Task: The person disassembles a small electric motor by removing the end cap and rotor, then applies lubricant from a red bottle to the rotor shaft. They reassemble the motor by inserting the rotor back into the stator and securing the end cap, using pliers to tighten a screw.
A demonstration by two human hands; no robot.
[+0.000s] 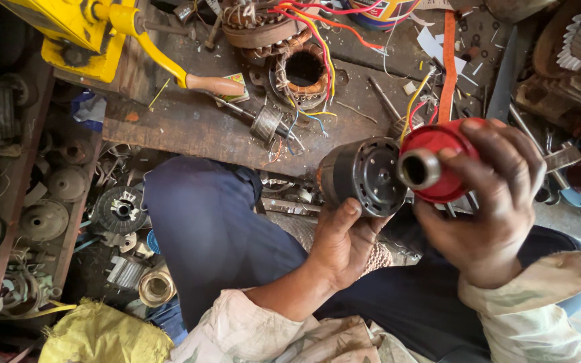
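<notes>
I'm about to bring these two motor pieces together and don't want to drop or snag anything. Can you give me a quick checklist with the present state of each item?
1. Left hand grips the dark motor body from below: ok.
2. Right hand wraps the red cap: ok.
3. Metal hub in the cap faces the motor body: ok.
4. Coloured wires run close behind the cap and could snag: not ok.
5. Shaft and hub lined up: cannot tell.
6. Both pieces are held over the lap, not resting on the workbench: not ok.

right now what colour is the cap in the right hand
Red, with a metal hub; the cap shows best in the head view.
</notes>
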